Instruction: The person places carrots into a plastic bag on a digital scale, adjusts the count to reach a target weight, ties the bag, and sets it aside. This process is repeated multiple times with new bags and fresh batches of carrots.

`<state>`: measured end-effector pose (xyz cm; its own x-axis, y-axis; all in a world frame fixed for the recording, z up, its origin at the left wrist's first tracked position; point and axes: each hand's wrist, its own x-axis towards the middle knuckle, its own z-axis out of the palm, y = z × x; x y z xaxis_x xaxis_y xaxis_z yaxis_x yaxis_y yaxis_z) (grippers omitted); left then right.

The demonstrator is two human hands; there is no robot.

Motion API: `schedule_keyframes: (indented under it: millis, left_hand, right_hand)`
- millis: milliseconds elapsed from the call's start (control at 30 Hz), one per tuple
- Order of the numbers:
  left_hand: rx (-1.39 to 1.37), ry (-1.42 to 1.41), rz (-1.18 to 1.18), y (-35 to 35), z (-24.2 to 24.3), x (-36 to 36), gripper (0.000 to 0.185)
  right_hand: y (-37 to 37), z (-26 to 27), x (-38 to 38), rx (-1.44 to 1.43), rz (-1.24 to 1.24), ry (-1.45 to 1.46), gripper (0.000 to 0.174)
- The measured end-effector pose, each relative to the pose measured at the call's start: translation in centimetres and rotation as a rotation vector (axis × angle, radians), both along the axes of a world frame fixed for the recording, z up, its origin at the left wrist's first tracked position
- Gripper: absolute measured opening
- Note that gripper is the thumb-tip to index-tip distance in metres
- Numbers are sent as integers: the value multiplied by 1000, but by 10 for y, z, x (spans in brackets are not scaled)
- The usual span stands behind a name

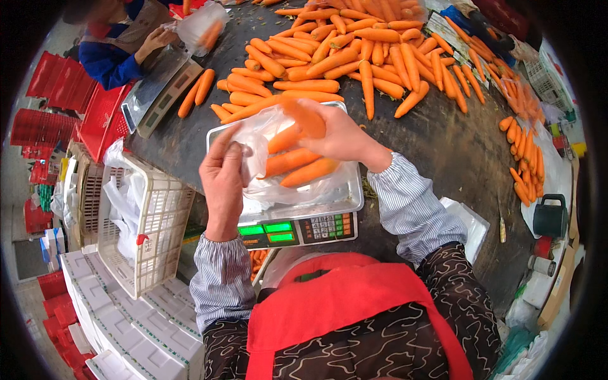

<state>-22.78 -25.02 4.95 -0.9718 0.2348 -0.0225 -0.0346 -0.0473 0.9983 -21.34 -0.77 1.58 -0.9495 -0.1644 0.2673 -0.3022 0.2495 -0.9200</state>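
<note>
My left hand (222, 183) pinches the open mouth of a clear plastic bag (254, 164), which lies on the steel pan (354, 183) of a digital scale (280, 232). My right hand (332, 130) is at the bag's opening and grips a carrot (304, 118), blurred by motion; whether it holds more than one I cannot tell. A few carrots (294, 161) rest in or on the bag below that hand. The scale's green displays are lit. Just beyond the pan lies a large heap of loose carrots (327, 61).
A co-worker's hand (156, 42) holds a bag of carrots (209, 35) near a second scale (164, 90). White crates (161, 218) and foam boxes (128, 327) stand at left. On the right are bunched carrots (527, 156), a dark mug (550, 216), a knife (502, 230) and flat plastic bags (468, 228).
</note>
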Motion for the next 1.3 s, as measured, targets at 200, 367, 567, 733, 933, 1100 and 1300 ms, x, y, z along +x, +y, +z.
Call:
schedule_keyframes:
  millis: [200,367,567,733,933,1100,1300]
  left_hand:
    - [-320,-175,-222,51,-39,29,21]
    - [-107,-235,-246,58,-47,35,22]
    - [-116,-202,-122,17,-29,22,21]
    - [-88,-141,-44,26,-6,17,26]
    - [-109,53,134,4,19,-5,36]
    - [-446,21,128,-15,21,-15,22]
    - [-10,7,126,8,28,-19,29]
  right_hand:
    - [-82,79,5,-551,-171,-234,58]
    - [-118,66,0,-186,60,502,68]
    - [105,-52,-60,620,-1005,421,40]
    - [234,-117,-50,927,-1171,-372,73]
    - [267,-125,-42,883,-1022,-371,70]
    - [237,-54,-5,41,-686,-464,53]
    - [102,17,31,354,70,80,71]
